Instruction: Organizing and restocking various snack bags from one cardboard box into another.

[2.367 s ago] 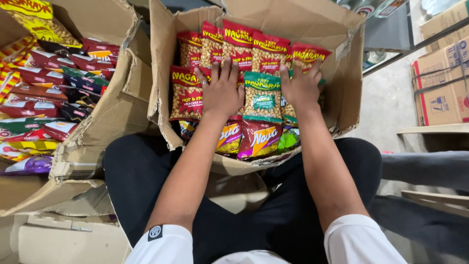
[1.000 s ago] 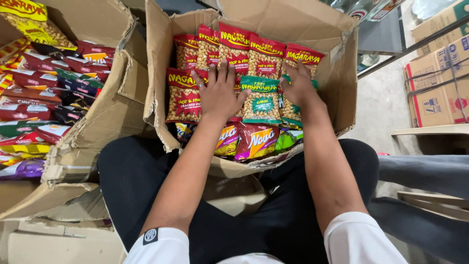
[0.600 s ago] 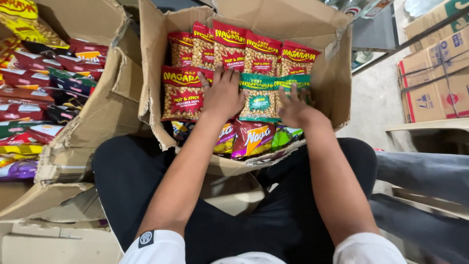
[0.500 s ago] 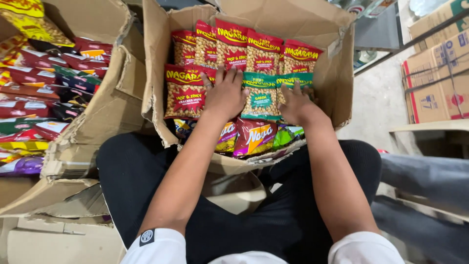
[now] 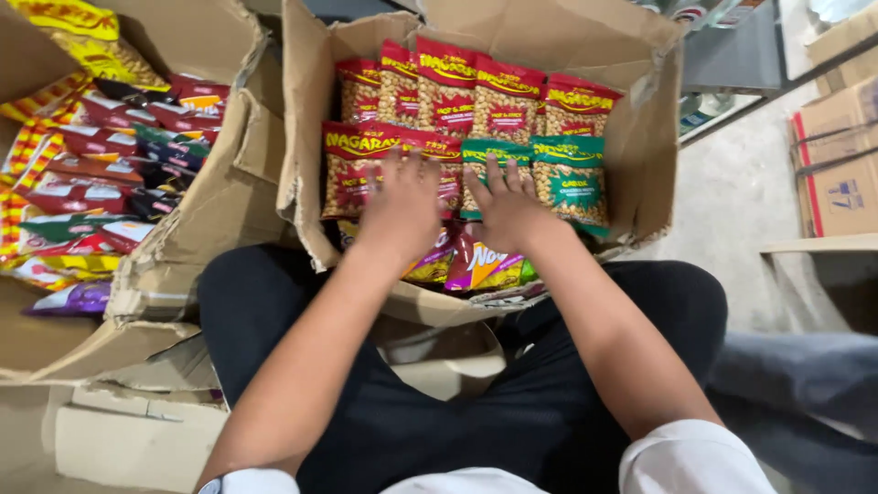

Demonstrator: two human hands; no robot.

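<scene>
The left hand [image 5: 400, 203] lies flat with fingers spread on the red nut packets [image 5: 352, 174] and the right hand [image 5: 506, 201], also spread, presses the green nut packets [image 5: 569, 178], keeping both rows upright inside the open cardboard box [image 5: 654, 137] on the lap.

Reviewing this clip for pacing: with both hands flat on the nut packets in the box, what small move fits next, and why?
Probably slide the right hand rightward, nudging its green packet against the other green packet; the left hand already rests on the red packets in that row.
</scene>
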